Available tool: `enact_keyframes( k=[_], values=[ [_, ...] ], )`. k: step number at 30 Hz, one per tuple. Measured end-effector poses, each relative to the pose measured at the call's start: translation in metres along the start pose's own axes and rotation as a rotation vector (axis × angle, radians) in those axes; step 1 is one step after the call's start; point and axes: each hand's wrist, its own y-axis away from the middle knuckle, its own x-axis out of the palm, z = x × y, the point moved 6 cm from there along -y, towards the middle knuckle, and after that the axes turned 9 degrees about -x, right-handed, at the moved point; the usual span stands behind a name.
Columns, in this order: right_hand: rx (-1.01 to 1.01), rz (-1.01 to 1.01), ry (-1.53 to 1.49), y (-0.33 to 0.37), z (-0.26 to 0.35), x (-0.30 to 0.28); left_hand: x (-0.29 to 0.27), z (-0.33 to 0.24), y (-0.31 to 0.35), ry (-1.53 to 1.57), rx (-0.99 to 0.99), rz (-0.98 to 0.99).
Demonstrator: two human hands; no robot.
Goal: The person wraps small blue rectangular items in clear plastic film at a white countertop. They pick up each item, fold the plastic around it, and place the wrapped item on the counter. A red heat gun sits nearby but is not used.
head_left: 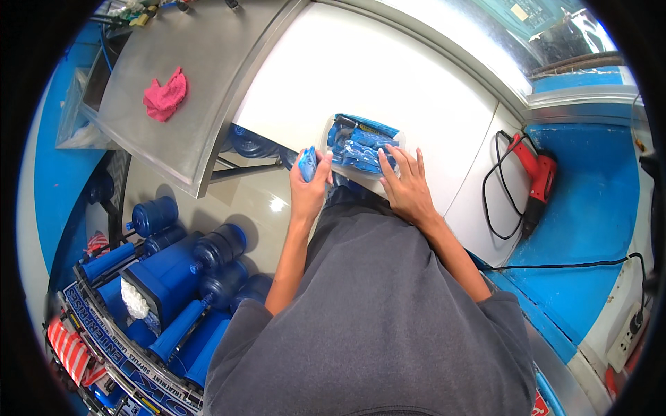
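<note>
My left hand is closed around a small blue piece of printed plastic, held upright between thumb and fingers just left of a clear plastic container. Folded blue plastic pieces with pale print fill that container, which sits near the front edge of the white tabletop. At its right side is my right hand, fingers spread and fingertips against the rim or the nearest pieces. I cannot tell whether they touch one piece.
A red and black heat gun with a black cord lies to the right. At left, a steel table bears a pink cloth. Blue water jugs and a blue bin stand on the floor at lower left.
</note>
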Motion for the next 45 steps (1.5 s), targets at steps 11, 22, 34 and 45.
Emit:
enact_keyframes(
  k=[11, 22, 34, 45],
  values=[
    [0.026, -0.118, -0.237, -0.009, -0.002, -0.013, 0.061, -0.021, -0.028, 0.666, -0.121, 0.279],
    [0.058, -0.065, -0.742, -0.038, 0.001, -0.042, 0.077, 0.009, -0.033, 0.657, -0.409, 0.365],
    [-0.188, 0.122, -0.349, -0.039, 0.031, -0.058, 0.08, 0.028, 0.017, 0.101, -0.544, 0.337],
    [-0.126, 0.095, -0.676, -0.019, 0.024, -0.072, 0.086, 0.044, 0.032, 0.163, -0.71, 0.445]
  ],
)
